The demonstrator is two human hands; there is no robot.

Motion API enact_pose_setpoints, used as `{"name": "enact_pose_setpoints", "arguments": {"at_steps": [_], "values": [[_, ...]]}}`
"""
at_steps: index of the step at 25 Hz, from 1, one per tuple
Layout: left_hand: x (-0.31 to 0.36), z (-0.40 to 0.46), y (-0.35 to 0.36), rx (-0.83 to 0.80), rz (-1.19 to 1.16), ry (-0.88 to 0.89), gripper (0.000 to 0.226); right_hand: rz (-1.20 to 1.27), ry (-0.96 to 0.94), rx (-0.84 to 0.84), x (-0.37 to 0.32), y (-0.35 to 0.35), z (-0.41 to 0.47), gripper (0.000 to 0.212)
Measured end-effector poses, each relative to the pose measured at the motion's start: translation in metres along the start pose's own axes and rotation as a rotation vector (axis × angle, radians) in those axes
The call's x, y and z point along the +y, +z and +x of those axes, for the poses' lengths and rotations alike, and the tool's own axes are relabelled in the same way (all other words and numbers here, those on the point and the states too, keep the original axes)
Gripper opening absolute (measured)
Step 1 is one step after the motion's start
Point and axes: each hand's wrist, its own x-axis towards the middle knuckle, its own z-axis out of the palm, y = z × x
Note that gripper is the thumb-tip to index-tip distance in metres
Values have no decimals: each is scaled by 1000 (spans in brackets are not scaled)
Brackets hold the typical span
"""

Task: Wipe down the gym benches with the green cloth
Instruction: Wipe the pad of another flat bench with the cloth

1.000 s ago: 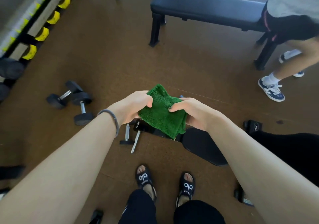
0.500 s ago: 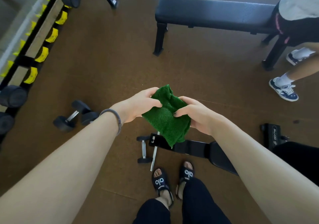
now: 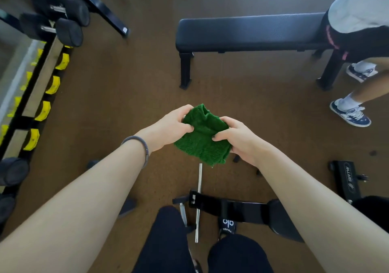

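Note:
I hold a folded green cloth [image 3: 203, 138] in the air in front of me, over the brown floor. My left hand [image 3: 168, 126] grips its left edge and my right hand [image 3: 237, 139] grips its right side. A flat black gym bench [image 3: 248, 32] stands ahead, beyond the cloth, with a person seated on its right end. A second black bench [image 3: 237, 210] lies low by my feet, partly hidden by my right arm and legs.
A dumbbell rack [image 3: 40, 66] with yellow labels runs along the left. The seated person's leg and blue sneaker [image 3: 350, 114] are at the right. A metal bar [image 3: 199, 201] lies on the floor near my feet. A black bench base [image 3: 345, 180] sits at the right.
I have stepped forward: the flat bench looks nearer, and the floor dumbbells have slipped behind my left arm. Both hands still hold the cloth, now slightly more bunched.

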Motion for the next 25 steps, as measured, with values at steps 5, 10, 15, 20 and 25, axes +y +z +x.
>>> {"name": "enact_pose_setpoints", "arguments": {"at_steps": [5, 10, 15, 20, 25], "values": [[10, 47, -56, -49, 37, 28, 34, -29, 12, 32, -50, 12, 49, 41], [-7, 124, -143, -76, 49, 30, 29, -47, 26, 48, -97, 55, 139, 42], [-36, 249, -259, -178, -23, -11, 37, -31, 6, 267, -156, 104, 280, 41], [-37, 325, -351, -229, -28, 9, 37, -8, 41, 320, -220, 133, 364, 43], [-10, 367, -387, -188, -11, 75, 34, 91, 6, 343, -249, 130, 409, 42]]}}
